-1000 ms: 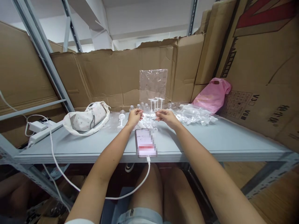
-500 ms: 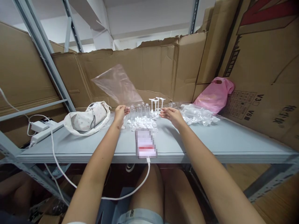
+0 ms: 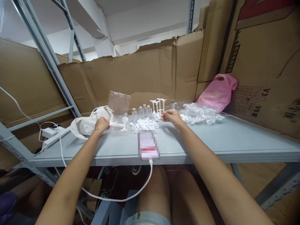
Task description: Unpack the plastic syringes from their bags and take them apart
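Observation:
My left hand (image 3: 101, 124) is closed on the lower edge of a clear plastic bag (image 3: 118, 102) that stands up beside a white fabric pouch (image 3: 87, 124) at the left of the grey table (image 3: 211, 140). My right hand (image 3: 169, 116) hovers with its fingers loosely curled over a heap of small white caps (image 3: 144, 124), near the white T-shaped stands (image 3: 157, 104); nothing shows in it. Three tiny clear bottles (image 3: 140, 111) stand behind the caps. A white goblet-like piece (image 3: 125, 123) stands between the hands.
A phone (image 3: 148, 145) with a white cable lies at the table's front edge. A pile of clear plastic bags (image 3: 200, 113) and a pink bag (image 3: 217, 92) sit at the right. Cardboard walls surround the table. A power strip (image 3: 50, 141) lies at the far left.
The clear bag was held up by both hands, then swung left in my left hand alone, which now has it low beside the pouch. My right hand let go and stayed near the caps.

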Action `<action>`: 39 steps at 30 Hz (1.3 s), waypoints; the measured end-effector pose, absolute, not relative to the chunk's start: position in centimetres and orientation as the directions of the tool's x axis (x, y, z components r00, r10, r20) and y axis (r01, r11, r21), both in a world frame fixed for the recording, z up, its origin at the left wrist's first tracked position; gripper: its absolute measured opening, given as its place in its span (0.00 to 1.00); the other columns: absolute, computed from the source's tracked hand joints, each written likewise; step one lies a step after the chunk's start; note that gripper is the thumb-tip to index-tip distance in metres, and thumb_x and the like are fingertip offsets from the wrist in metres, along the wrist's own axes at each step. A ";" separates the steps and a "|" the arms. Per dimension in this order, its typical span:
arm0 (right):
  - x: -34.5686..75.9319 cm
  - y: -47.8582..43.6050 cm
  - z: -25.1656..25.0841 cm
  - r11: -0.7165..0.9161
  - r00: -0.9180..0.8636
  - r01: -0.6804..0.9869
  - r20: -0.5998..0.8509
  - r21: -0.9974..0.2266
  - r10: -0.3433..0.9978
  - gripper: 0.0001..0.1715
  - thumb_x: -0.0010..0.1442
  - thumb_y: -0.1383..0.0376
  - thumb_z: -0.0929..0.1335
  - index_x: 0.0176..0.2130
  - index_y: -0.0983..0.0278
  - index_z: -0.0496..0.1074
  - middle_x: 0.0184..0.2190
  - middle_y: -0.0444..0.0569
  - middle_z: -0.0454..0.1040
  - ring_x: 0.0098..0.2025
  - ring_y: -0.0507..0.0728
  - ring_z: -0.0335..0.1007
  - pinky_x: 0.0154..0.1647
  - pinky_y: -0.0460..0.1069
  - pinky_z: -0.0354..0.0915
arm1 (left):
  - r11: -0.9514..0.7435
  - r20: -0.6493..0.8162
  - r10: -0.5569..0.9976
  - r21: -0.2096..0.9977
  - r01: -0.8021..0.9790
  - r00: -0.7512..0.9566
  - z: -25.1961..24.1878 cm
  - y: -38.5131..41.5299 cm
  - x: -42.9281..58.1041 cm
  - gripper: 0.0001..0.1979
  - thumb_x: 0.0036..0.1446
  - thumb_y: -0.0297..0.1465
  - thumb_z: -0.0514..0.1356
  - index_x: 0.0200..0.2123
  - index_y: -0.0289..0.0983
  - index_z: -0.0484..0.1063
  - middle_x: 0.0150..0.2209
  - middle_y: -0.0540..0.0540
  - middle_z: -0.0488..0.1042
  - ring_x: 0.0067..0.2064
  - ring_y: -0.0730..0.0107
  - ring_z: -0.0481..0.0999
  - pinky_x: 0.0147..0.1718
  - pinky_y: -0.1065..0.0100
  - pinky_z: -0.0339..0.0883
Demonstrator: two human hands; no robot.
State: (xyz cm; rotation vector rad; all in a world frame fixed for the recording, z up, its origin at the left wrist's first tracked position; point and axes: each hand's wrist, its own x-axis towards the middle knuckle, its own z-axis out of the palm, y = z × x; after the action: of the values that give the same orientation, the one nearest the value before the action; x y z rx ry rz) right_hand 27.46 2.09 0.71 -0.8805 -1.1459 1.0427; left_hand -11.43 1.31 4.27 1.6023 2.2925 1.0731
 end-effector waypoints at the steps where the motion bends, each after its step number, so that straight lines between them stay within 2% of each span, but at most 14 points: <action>1: 27.5 2.2 0.6 0.287 0.084 -0.185 0.276 -0.940 0.957 0.06 0.54 0.68 0.72 0.27 0.67 0.73 0.22 0.48 0.74 0.23 0.51 0.73 0.27 0.47 0.72 | 0.206 0.251 0.883 0.555 0.806 -0.398 4.3 1.1 -11.7 0.15 0.40 0.26 0.60 0.36 0.38 0.67 0.22 0.44 0.75 0.30 0.58 0.77 0.29 0.66 0.65; 3: 27.5 2.2 0.6 0.283 0.085 -0.180 0.272 -0.942 0.959 0.06 0.54 0.68 0.72 0.27 0.67 0.73 0.22 0.48 0.74 0.22 0.51 0.72 0.27 0.47 0.71 | 0.248 0.256 0.895 0.396 0.884 -0.366 4.4 0.7 -11.9 0.09 0.40 0.26 0.60 0.30 0.38 0.69 0.24 0.42 0.76 0.35 0.55 0.77 0.33 0.65 0.65; 5: 27.4 2.3 0.5 0.283 0.089 -0.176 0.271 -0.943 0.959 0.06 0.54 0.68 0.72 0.27 0.67 0.73 0.22 0.48 0.74 0.22 0.51 0.72 0.26 0.47 0.71 | 0.284 0.290 0.890 0.251 0.925 -0.352 4.5 0.1 -11.8 0.05 0.43 0.28 0.59 0.28 0.37 0.70 0.29 0.37 0.77 0.41 0.52 0.77 0.36 0.63 0.65; 8: 27.3 2.2 0.6 0.277 0.092 -0.167 0.265 -0.946 0.960 0.05 0.54 0.69 0.72 0.27 0.67 0.73 0.22 0.47 0.74 0.22 0.51 0.72 0.26 0.46 0.70 | 0.345 0.311 0.878 0.117 0.931 -0.364 4.7 -0.8 -11.2 0.08 0.47 0.28 0.58 0.33 0.36 0.73 0.40 0.32 0.76 0.46 0.47 0.75 0.38 0.60 0.65; 10: 27.3 2.0 0.7 0.268 0.095 -0.156 0.256 -0.951 0.962 0.05 0.54 0.70 0.72 0.26 0.67 0.73 0.21 0.47 0.74 0.21 0.51 0.72 0.25 0.46 0.69 | 0.344 0.390 0.860 0.033 0.938 -0.329 4.7 -1.4 -10.3 0.11 0.50 0.27 0.56 0.38 0.35 0.73 0.45 0.30 0.73 0.49 0.44 0.72 0.39 0.56 0.65; 12: 27.2 1.9 0.8 0.265 0.100 -0.143 0.253 -0.954 0.962 0.05 0.53 0.70 0.72 0.26 0.67 0.73 0.22 0.47 0.74 0.21 0.51 0.72 0.25 0.46 0.69 | 0.261 0.520 0.830 -0.042 0.964 -0.202 4.8 -1.9 -9.0 0.14 0.53 0.28 0.54 0.42 0.35 0.72 0.48 0.29 0.71 0.52 0.43 0.69 0.44 0.54 0.64; 14: 27.2 1.8 0.9 0.267 0.103 -0.131 0.254 -0.955 0.962 0.05 0.53 0.71 0.72 0.26 0.67 0.73 0.21 0.47 0.74 0.21 0.50 0.71 0.25 0.46 0.69 | 0.092 0.580 0.814 -0.068 0.993 -0.035 4.8 -2.2 -7.3 0.13 0.57 0.30 0.51 0.43 0.35 0.72 0.47 0.31 0.71 0.52 0.46 0.69 0.47 0.55 0.62; 17: 27.1 1.8 0.8 0.265 0.110 -0.115 0.253 -0.957 0.961 0.05 0.54 0.72 0.71 0.26 0.67 0.73 0.21 0.46 0.73 0.20 0.49 0.71 0.23 0.44 0.68 | -0.088 0.503 0.863 0.048 0.995 0.052 4.6 -1.8 -4.4 0.14 0.59 0.37 0.51 0.41 0.38 0.72 0.42 0.37 0.75 0.47 0.51 0.73 0.44 0.60 0.63; 20: 27.0 1.7 0.8 0.258 0.121 -0.099 0.246 -0.961 0.962 0.05 0.54 0.72 0.70 0.26 0.67 0.73 0.20 0.45 0.73 0.19 0.49 0.70 0.23 0.44 0.67 | -0.070 0.394 0.919 0.134 0.989 0.011 4.0 -0.5 -2.4 0.19 0.54 0.44 0.57 0.45 0.39 0.70 0.39 0.37 0.77 0.44 0.49 0.75 0.40 0.61 0.63; 23: 27.0 1.6 0.9 0.255 0.109 -0.088 0.245 -0.963 0.963 0.05 0.54 0.72 0.70 0.27 0.67 0.73 0.21 0.45 0.73 0.19 0.49 0.70 0.23 0.44 0.68 | -0.002 0.284 0.957 0.221 0.975 -0.062 3.0 1.1 -2.2 0.21 0.44 0.38 0.64 0.43 0.41 0.69 0.38 0.40 0.77 0.43 0.51 0.76 0.38 0.64 0.63; 26: 27.1 1.5 0.8 0.250 0.102 -0.068 0.243 -0.966 0.965 0.05 0.54 0.72 0.70 0.26 0.67 0.72 0.20 0.45 0.72 0.20 0.49 0.70 0.24 0.44 0.68 | 0.031 0.244 0.961 0.375 0.926 -0.131 2.1 2.3 -3.0 0.22 0.39 0.28 0.64 0.42 0.41 0.69 0.36 0.43 0.77 0.41 0.54 0.76 0.36 0.67 0.61; 31: 27.2 2.1 0.4 0.266 0.098 -0.038 0.261 -0.963 0.960 0.05 0.52 0.70 0.72 0.26 0.66 0.72 0.21 0.45 0.73 0.21 0.49 0.71 0.24 0.44 0.68 | -0.042 0.314 0.939 0.502 0.864 -0.137 2.1 2.7 -3.9 0.19 0.48 0.30 0.59 0.45 0.41 0.65 0.30 0.48 0.72 0.32 0.64 0.72 0.31 0.69 0.58; 35: 27.2 2.5 0.1 0.279 0.092 -0.023 0.276 -0.960 0.957 0.06 0.53 0.67 0.72 0.26 0.66 0.72 0.21 0.46 0.73 0.21 0.50 0.71 0.23 0.44 0.68 | -0.237 0.462 0.869 0.700 0.674 -0.174 3.3 1.7 -2.9 0.13 0.51 0.27 0.56 0.42 0.40 0.63 0.22 0.55 0.62 0.23 0.73 0.63 0.26 0.72 0.54; 39: 27.2 2.7 -0.1 0.398 0.131 0.088 0.406 -0.913 0.904 0.08 0.55 0.63 0.69 0.36 0.64 0.72 0.27 0.47 0.73 0.23 0.52 0.72 0.25 0.47 0.69 | -0.487 0.634 0.745 0.729 0.480 -0.206 4.8 0.0 -0.2 0.07 0.52 0.24 0.54 0.36 0.39 0.62 0.20 0.56 0.56 0.23 0.76 0.59 0.25 0.73 0.52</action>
State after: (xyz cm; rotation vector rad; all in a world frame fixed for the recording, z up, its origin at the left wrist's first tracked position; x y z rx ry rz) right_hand 27.22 2.70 -0.13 -1.0062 -1.3116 0.7678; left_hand -0.24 0.04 4.78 1.8223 1.4514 1.7606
